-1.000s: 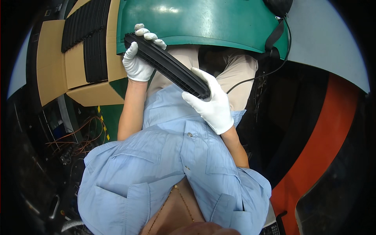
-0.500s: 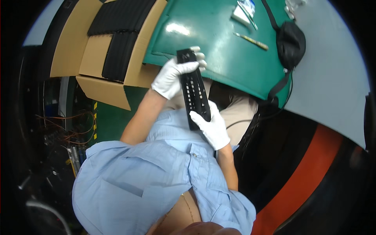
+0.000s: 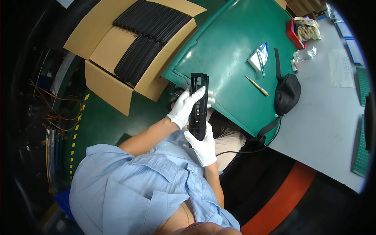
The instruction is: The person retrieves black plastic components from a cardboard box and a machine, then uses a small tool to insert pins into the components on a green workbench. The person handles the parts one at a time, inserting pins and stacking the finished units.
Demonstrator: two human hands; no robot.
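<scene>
A long black slotted plastic part (image 3: pixel 199 105) is held between my two white-gloved hands, above my lap by the table's near edge. My left hand (image 3: pixel 185 106) grips its upper half, with the thumb across the front and fingertips showing past its right side. Around the lower end, my right hand (image 3: pixel 203 146) is closed, thumb on the left side. The side with compartments like a grid faces up. Left of the hands stands an open cardboard box (image 3: pixel 145 84) with rows of similar black parts (image 3: pixel 137 58) packed inside.
On the green mat (image 3: pixel 223 51) lie a screwdriver with a yellow handle (image 3: pixel 258 87), tweezers (image 3: pixel 261 62) beside a white block (image 3: pixel 255 62), and a black pouch (image 3: pixel 288 94) with a strap. Farther back is a red tray (image 3: pixel 293 34). A thin black cable (image 3: pixel 250 151) runs near my right side.
The black part has turned, showing a grid-like side and standing straighter. My view has shifted, bringing more of the box and the table's right side into sight. Both hands keep their hold.
</scene>
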